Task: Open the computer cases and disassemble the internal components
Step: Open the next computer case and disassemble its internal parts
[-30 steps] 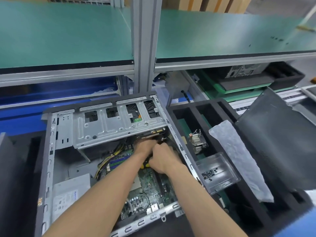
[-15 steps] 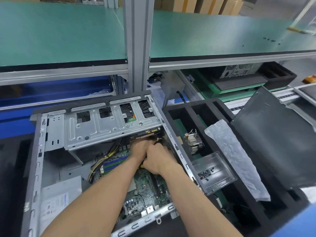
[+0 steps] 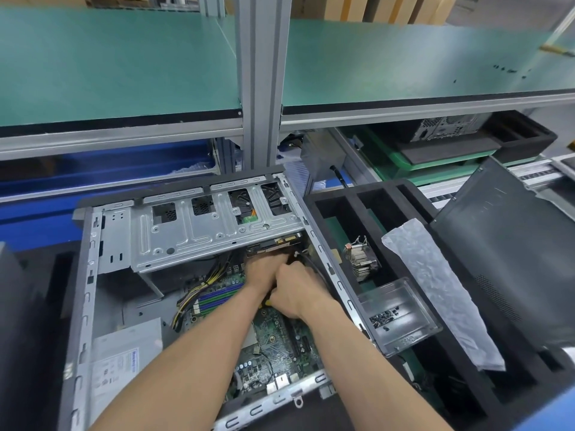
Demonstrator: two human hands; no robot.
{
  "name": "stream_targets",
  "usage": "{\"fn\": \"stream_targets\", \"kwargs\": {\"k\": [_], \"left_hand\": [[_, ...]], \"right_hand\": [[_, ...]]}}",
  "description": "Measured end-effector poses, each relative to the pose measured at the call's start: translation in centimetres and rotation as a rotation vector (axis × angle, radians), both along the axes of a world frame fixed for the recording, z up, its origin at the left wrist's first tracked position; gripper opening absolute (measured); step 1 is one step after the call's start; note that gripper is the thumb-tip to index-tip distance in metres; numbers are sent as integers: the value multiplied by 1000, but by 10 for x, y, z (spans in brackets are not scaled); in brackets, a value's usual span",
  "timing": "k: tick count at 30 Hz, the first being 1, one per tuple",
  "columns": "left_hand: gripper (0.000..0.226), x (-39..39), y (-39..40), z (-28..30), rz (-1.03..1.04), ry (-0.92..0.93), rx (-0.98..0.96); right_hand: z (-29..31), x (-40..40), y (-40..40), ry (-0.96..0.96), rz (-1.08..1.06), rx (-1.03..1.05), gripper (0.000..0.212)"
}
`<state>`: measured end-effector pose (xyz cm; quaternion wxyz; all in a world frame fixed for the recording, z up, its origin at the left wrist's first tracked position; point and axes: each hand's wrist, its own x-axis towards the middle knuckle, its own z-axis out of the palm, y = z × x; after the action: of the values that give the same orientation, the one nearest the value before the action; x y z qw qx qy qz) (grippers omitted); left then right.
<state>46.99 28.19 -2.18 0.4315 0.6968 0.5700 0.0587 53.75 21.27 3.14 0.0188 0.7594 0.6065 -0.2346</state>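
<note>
The open computer case (image 3: 84,275) lies on its side in front of me, with a metal drive cage (image 3: 193,234) across its far end and the green motherboard (image 3: 280,340) on its floor. Both my hands are deep inside at the far right corner, pressed close together just below a dark expansion card (image 3: 273,245). My left hand (image 3: 264,272) reaches toward the card and its fingertips are hidden. My right hand (image 3: 300,290) is curled round a yellow-handled tool (image 3: 267,303), of which only a sliver shows.
A power supply (image 3: 124,362) fills the case's near left corner. To the right a black foam tray (image 3: 348,194) holds a heatsink (image 3: 361,262), a clear box of screws (image 3: 401,315) and a bubble-wrap bag (image 3: 435,290). A dark side panel (image 3: 513,244) leans beyond. A shelf post (image 3: 261,88) stands behind the case.
Both hands stay at the same corner of the case with only slight shifts of the wrists. The view itself has drifted a little.
</note>
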Motion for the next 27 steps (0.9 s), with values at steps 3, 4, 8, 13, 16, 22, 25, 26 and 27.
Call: {"fn": "stream_targets", "kwargs": {"k": [3, 4, 8, 13, 16, 22, 25, 26, 27], "left_hand": [[47, 4, -2, 1, 201, -117, -13], [49, 3, -3, 0, 209, -121, -9], [45, 0, -1, 0, 209, -118, -63], [35, 3, 0, 8, 70, 42, -83], [25, 2, 3, 12, -110, 140, -31], [44, 0, 3, 8, -154, 100, 1], [46, 1, 1, 4, -190, 107, 97], [45, 1, 1, 4, -216, 117, 132], [44, 0, 1, 4, -238, 127, 163]], "right_hand": [[3, 0, -1, 6, 4, -5, 32], [4, 0, -2, 7, 6, -2, 30], [8, 0, -3, 12, 5, 3, 22], [6, 1, -3, 6, -24, 4, 25], [4, 1, -4, 9, -41, 8, 28], [7, 1, -5, 5, -34, 13, 28], [9, 2, -5, 3, -17, 9, 25], [9, 2, -5, 3, -14, 10, 25], [9, 2, -5, 5, -11, 10, 25]]}}
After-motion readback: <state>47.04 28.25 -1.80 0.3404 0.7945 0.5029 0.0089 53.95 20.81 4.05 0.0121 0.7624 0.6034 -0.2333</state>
